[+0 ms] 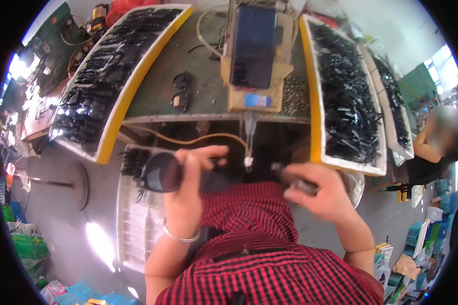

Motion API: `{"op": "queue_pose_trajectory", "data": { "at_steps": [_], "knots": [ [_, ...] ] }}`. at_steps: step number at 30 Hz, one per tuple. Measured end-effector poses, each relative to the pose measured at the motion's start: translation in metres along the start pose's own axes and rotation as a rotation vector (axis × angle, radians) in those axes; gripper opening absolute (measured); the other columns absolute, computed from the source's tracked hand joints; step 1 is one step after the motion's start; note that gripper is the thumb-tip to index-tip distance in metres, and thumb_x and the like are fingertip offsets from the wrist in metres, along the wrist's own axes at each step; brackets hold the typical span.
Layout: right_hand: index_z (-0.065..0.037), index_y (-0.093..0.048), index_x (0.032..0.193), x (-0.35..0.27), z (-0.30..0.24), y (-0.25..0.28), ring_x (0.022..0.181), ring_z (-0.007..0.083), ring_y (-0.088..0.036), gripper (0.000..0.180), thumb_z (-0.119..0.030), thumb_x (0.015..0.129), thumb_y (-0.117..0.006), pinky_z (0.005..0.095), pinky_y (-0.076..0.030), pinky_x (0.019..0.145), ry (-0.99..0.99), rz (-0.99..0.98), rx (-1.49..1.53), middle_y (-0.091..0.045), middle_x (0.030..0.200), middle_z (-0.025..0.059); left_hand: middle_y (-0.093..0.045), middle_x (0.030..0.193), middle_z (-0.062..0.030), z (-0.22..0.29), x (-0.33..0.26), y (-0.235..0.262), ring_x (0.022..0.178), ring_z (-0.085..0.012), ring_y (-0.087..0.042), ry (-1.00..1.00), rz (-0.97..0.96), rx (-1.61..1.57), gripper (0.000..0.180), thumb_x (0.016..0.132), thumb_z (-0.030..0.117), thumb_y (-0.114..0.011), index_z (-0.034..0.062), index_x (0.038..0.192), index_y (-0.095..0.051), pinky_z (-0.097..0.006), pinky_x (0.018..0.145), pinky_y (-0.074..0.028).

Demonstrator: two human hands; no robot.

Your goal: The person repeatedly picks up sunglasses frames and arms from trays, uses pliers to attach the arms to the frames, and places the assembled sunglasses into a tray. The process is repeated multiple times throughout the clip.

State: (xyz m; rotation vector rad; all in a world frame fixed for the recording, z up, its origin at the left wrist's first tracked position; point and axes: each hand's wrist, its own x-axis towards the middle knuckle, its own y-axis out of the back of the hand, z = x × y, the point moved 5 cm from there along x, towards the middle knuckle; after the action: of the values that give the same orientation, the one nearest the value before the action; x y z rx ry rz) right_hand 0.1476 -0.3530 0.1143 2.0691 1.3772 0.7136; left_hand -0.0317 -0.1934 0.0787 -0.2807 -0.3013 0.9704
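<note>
In front of my lap, my left hand (189, 175) grips a pair of sunglasses (162, 173) with large dark lenses. Its fingers bend around the frame, and part of the glasses is hidden behind them. To the right, and apart from the glasses, my right hand (323, 190) is closed around a dark tool (306, 186) that points left. Motion blurs the tool's tip, so its exact kind cannot be told. Another pair of sunglasses (180, 91) lies on the green workbench (203, 101) beyond my left hand.
Yellow-edged trays hold dark eyewear at left (160, 48) and thin dark pieces at right (315, 101). Between them stand a dark screen (253, 46) and a heap of tiny metal parts (294, 94). A white tray (132, 218) sits below left; another person (432, 147) is at far right.
</note>
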Motion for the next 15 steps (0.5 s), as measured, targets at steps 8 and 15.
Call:
{"op": "queue_pose_trajectory", "data": {
  "at_steps": [8,15],
  "knots": [
    [-0.01,-0.066,0.104,0.108,0.114,0.078,0.092,0.0315,-0.059,0.034,-0.025,0.074,-0.072,0.043,-0.047,0.083,-0.128,0.223,-1.02,-0.063,0.089,0.0112,-0.048,0.074,-0.0009,-0.086,0.008,0.081,0.066,-0.0107,-0.05,0.465,0.354,-0.085,0.012,0.093,0.015,-0.06,0.0072,0.094,-0.051,-0.026,0.056,-0.042],
    [-0.007,-0.064,0.109,0.085,0.088,0.075,0.086,0.0312,-0.059,0.041,-0.013,0.071,-0.075,0.0409,-0.047,0.079,0.001,0.356,-0.794,-0.063,0.09,0.0101,-0.059,0.092,-0.0092,-0.07,0.09,0.102,0.079,-0.0245,-0.059,-0.115,0.349,0.831,0.052,0.085,0.015,-0.067,0.0019,0.131,-0.048,-0.034,0.074,-0.049]
  ]
}}
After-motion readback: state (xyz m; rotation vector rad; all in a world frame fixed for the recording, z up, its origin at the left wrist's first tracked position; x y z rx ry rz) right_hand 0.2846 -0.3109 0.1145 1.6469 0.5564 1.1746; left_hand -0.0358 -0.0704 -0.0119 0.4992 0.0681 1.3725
